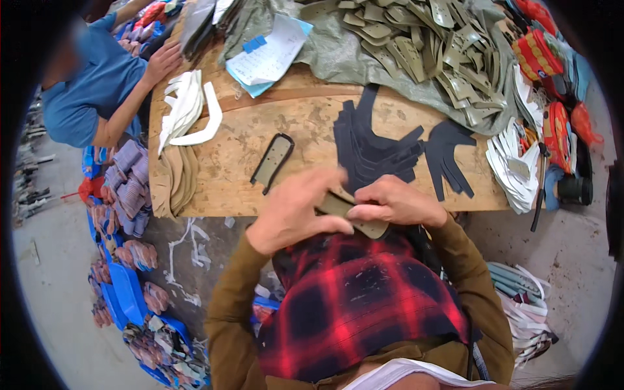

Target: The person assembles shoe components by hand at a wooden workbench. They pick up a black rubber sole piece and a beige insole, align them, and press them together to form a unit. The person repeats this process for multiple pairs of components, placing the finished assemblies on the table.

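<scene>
Head view: both hands meet at the near edge of the bench (214, 162). Left hand (292, 211) and right hand (396, 203) are each pinched on one olive-tan cut piece (338, 207), held over the lap, just clear of the wood. Dark navy cut pieces (374, 146) lie fanned just beyond; a black-edged strap piece (273, 159) sits to the left. Risk, as I judge it: the piece overhangs the edge, so a loosened pinch would drop it to the floor.
</scene>
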